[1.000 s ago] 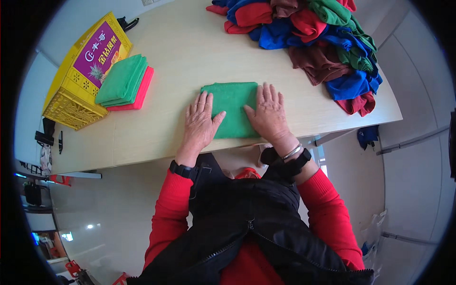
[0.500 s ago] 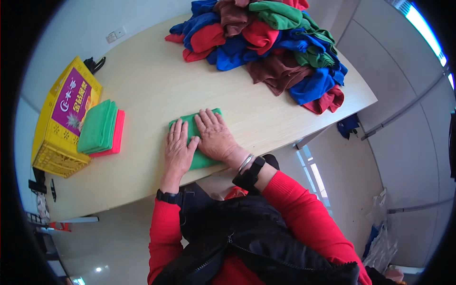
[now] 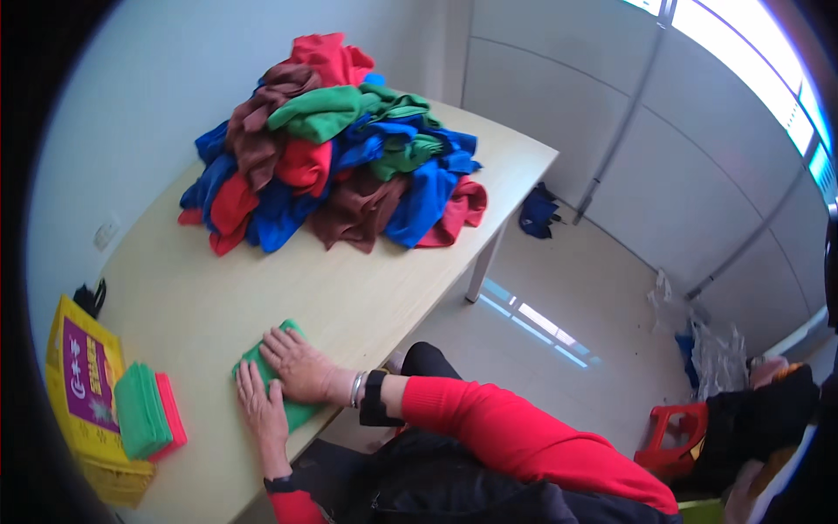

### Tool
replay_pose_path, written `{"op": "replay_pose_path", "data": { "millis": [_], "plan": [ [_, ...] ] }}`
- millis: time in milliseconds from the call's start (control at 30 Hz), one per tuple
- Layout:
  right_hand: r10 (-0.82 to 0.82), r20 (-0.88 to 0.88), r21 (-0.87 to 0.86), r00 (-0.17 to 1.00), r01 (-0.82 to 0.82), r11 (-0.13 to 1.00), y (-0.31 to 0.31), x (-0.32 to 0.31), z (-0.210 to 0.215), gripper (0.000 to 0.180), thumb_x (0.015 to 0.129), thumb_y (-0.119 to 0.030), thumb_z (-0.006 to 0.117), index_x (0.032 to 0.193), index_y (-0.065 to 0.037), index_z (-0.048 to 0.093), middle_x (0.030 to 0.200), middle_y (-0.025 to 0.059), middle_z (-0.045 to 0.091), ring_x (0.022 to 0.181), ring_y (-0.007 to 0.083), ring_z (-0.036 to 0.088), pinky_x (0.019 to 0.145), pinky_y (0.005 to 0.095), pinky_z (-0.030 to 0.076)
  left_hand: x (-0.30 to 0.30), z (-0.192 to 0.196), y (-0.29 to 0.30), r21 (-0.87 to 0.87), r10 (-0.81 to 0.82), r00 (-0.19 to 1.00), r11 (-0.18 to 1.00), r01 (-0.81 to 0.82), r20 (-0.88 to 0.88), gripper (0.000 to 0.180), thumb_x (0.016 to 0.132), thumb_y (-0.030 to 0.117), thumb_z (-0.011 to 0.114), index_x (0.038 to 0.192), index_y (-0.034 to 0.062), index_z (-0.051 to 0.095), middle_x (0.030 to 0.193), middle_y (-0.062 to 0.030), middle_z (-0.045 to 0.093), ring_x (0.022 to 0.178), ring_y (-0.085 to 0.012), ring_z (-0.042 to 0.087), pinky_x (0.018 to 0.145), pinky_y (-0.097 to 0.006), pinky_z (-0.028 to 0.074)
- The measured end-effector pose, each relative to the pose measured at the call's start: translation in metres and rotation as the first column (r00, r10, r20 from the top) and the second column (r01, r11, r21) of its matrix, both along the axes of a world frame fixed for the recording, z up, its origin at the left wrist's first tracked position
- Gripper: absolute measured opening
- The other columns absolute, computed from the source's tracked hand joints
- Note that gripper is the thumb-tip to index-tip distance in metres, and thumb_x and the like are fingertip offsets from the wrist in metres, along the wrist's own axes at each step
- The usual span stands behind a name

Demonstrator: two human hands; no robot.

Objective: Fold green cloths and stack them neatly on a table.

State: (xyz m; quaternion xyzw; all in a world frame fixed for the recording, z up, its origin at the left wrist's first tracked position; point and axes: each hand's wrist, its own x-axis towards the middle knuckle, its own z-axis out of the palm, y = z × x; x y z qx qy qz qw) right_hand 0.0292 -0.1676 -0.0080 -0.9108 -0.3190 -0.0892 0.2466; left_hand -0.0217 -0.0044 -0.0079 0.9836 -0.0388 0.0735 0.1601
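Note:
A folded green cloth (image 3: 301, 412) lies flat near the table's front edge. My left hand (image 3: 262, 409) rests on its left part with the fingers stretched out. Beside it, my right hand (image 3: 304, 367) presses palm down on the same cloth, fingers extended and slightly apart. Neither hand grips it. To the left of my hands stand a folded green cloth stack (image 3: 142, 410) and a folded red cloth (image 3: 172, 417), leaning against a yellow box (image 3: 65, 367) with a purple panel.
A large heap of loose red, blue, green and brown cloths (image 3: 349, 205) covers the far part of the pale table (image 3: 201, 297). A red plastic stool (image 3: 668, 441) and clear plastic bags (image 3: 717, 356) are on the floor at right. A wall with a socket (image 3: 106, 234) borders the table's left.
My view has swung to the right, so the table and heap appear further left and the stool has come into sight. Both hands remain flat on the green cloth.

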Motion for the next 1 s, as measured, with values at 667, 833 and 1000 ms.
{"op": "replay_pose_path", "data": {
  "millis": [667,833,1000],
  "plan": [
    [-0.03,-0.023,0.005,0.999,0.03,1.0,-0.002,-0.001,0.009,0.07,0.091,-0.039,0.05,0.145,0.004,0.043,0.154,0.0227,0.037,0.147,0.0372,0.027,0.123,0.0497,0.015,-0.001,0.0,0.004,0.042,-0.005,0.999,0.999,0.003,0.04,0.063,0.104,0.04,0.038,0.152,-0.0006,0.032,0.161,-0.0166,0.027,0.149,-0.033,0.023,0.122,-0.046,0.019],
    [-0.014,-0.018,0.005,1.0,0.014,1.0,0.002,-0.005,0.007,0.071,0.09,-0.041,0.051,0.145,0.003,0.043,0.154,0.0223,0.037,0.147,0.0367,0.027,0.122,0.0499,0.016,-0.006,0.007,0.003,0.061,0.02,1.0,0.998,-0.019,-0.007,0.06,0.106,0.038,0.037,0.154,0.002,0.03,0.162,-0.0167,0.025,0.15,-0.0338,0.021,0.122,-0.044,0.017],
    [-0.045,0.003,0.005,0.999,0.045,0.999,-0.002,0.001,0.003,0.071,0.091,-0.044,0.052,0.145,0.002,0.044,0.154,0.0213,0.038,0.147,0.0356,0.028,0.122,0.0488,0.016,-0.001,-0.001,0.004,0.059,-0.014,1.0,0.998,0.012,0.026,0.062,0.104,0.04,0.039,0.152,0.0004,0.033,0.16,-0.017,0.028,0.149,-0.0333,0.025,0.121,-0.045,0.02]
  ]
}}
